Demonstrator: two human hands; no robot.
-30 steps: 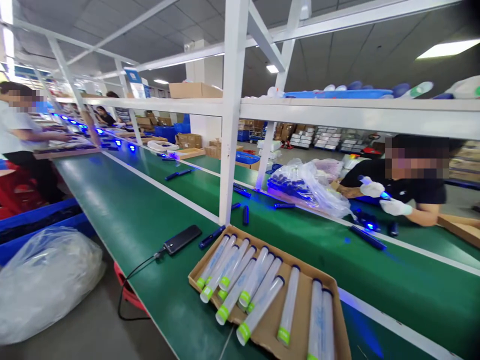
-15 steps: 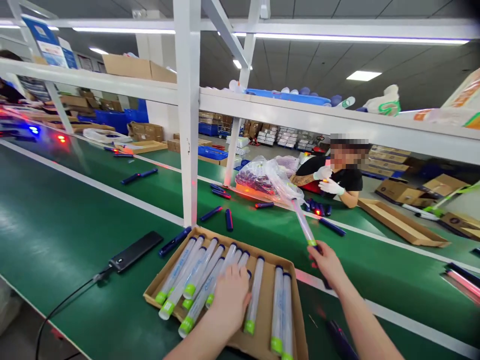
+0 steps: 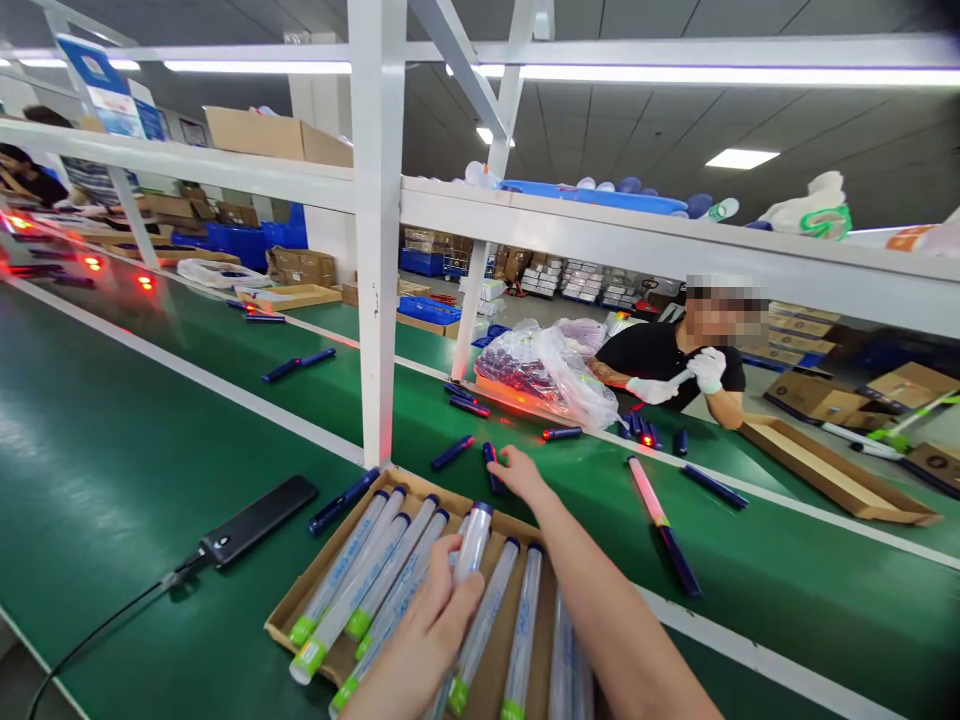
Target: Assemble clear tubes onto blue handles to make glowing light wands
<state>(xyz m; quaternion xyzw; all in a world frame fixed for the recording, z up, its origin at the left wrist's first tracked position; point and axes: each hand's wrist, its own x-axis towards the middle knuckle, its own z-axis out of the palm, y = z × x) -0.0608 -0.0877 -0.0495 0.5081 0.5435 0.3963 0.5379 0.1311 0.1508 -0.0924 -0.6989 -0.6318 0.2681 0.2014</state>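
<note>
A shallow cardboard tray (image 3: 289, 603) holds several clear tubes with dark caps at one end and green bands at the other. Over its middle, my left hand (image 3: 431, 625) grips one clear tube (image 3: 474, 545), its dark-capped end raised. My right hand (image 3: 519, 478) reaches past the tray's back edge, fingers apart at a short dark blue piece (image 3: 491, 468) on the green belt; contact is unclear. To the right lies a lit pink stick with a dark handle (image 3: 675, 555). Another dark blue piece (image 3: 452, 453) lies left of my right hand.
A white post (image 3: 377, 250) stands just behind the tray. A black power bank (image 3: 259, 520) with a cable lies left. Across the belt, a person in white gloves (image 3: 709, 370) handles a small item beside a plastic bag of dark pieces (image 3: 517, 362). A long cardboard tray (image 3: 840, 470) lies right.
My right hand has let go of the long tube and moved left across the belt; the lit stick now lies there. My left hand has lifted a clear tube. The person's gloved hands have shifted right.
</note>
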